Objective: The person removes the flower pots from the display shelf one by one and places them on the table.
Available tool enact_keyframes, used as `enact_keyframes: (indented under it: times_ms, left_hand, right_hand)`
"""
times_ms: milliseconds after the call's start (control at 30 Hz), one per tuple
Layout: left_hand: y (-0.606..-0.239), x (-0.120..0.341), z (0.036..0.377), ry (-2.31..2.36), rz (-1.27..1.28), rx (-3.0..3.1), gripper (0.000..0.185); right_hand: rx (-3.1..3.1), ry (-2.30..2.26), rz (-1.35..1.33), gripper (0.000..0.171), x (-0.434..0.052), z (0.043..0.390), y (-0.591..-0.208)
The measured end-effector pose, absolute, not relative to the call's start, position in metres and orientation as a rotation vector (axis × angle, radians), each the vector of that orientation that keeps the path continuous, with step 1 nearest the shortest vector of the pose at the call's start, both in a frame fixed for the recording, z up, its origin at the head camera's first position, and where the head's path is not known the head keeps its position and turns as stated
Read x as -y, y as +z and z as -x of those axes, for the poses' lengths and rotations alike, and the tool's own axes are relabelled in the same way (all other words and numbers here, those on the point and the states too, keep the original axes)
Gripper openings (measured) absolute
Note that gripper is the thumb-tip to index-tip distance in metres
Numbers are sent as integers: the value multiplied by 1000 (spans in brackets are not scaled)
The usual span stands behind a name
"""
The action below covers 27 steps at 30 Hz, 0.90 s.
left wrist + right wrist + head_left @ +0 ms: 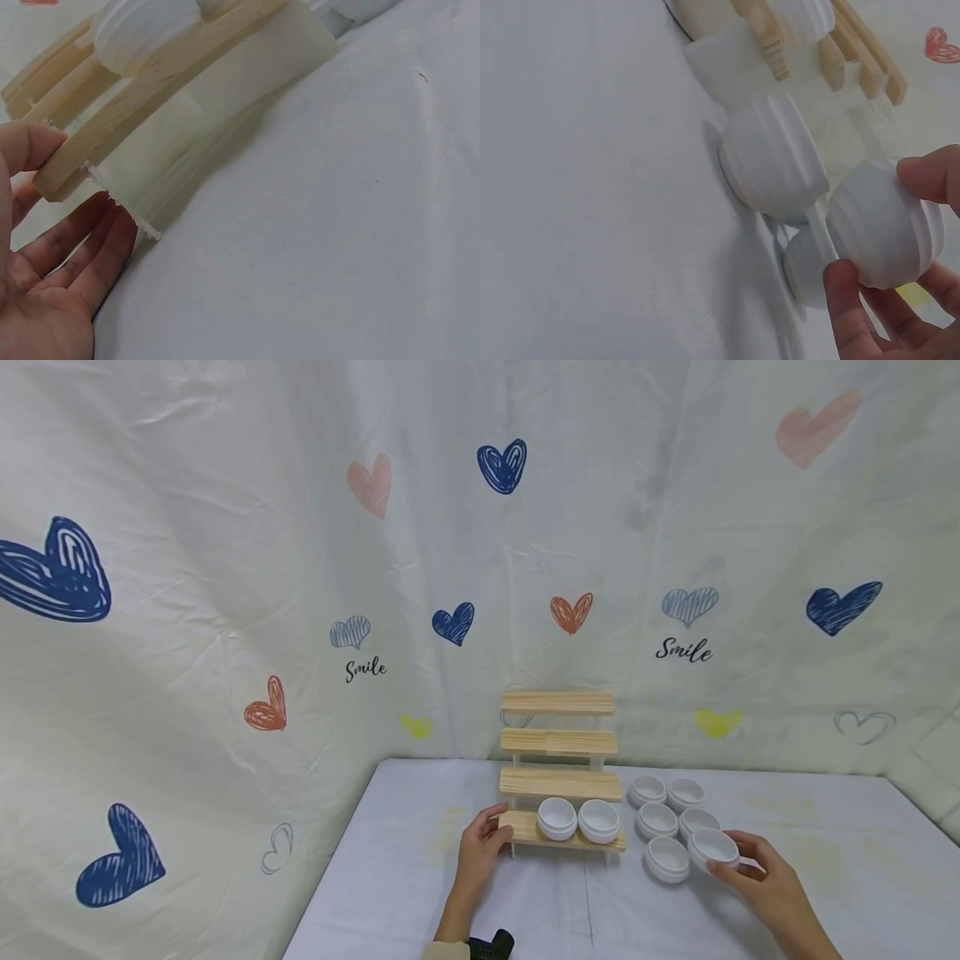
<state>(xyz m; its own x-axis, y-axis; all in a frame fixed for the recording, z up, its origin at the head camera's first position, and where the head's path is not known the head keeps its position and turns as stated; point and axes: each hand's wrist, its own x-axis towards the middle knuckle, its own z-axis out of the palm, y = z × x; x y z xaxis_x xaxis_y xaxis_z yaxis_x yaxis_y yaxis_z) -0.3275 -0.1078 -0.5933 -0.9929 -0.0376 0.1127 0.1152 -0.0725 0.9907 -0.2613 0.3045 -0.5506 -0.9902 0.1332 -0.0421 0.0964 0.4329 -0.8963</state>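
Note:
A tiered wooden display stand (558, 785) with pale boards and whitish supports stands on the table. My left hand (482, 847) grips the left end of its lowest board (127, 112), the other fingers low beside the support. Two white ribbed bowls (557, 819) sit side by side on that board. On the right, my right hand (765, 881) pinches another white bowl (885, 225) between thumb and fingers, raised above the table. This bowl (714, 848) partly covers one behind it in the head view. Several more white bowls (667, 859) are grouped between the stand and my right hand.
A white cloth (540, 910) covers the table. Behind and to the left hangs a pale curtain (420, 568) printed with hearts and "Smile". The stand's upper boards (558, 742) rise in steps toward the curtain. A dark strap-like device (491, 945) is on the left wrist.

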Motion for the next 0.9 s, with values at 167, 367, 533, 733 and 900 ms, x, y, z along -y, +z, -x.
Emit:
enact_keyframes:
  times_ms: [167, 367, 533, 733, 900]
  left_hand:
    - [-593, 109, 327, -2231, 89, 2061, 39]
    - [-595, 110, 329, -2221, 96, 2062, 39]
    - [-595, 110, 329, -2212, 95, 2071, 39]
    - [-593, 109, 327, -2194, 91, 2084, 39]
    - [-592, 108, 327, -2194, 87, 2084, 39]
  right_hand:
    - [2706, 1594, 245, 80, -310, 261, -555]
    - [2781, 1549, 258, 84, -313, 264, -557]
    - [2823, 1511, 263, 84, -314, 265, -559]
    - [2858, 1440, 279, 87, -317, 266, -560]
    - [2858, 1436, 292, 91, -321, 267, -562]
